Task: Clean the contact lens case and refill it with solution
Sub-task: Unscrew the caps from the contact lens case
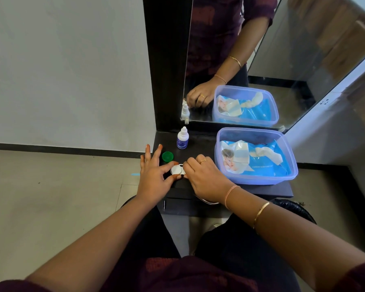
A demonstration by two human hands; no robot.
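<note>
A white contact lens case (176, 170) lies on the dark shelf (200, 148), its left well open and facing up. My left hand (154, 175) pinches that end between thumb and forefinger, the other fingers spread out. My right hand (202, 178) covers the case's right end with curled fingers; what they grip is hidden. A green cap (167, 156) lies just behind the case, off its well. A small white solution bottle (182, 139) with a blue label stands upright farther back, capped.
A clear plastic tub (259, 178) holding a blue pack of wet wipes (255, 159) and a crumpled white tissue sits at the right of the shelf. A mirror (240, 60) rises behind it. The shelf's front edge is near my wrists.
</note>
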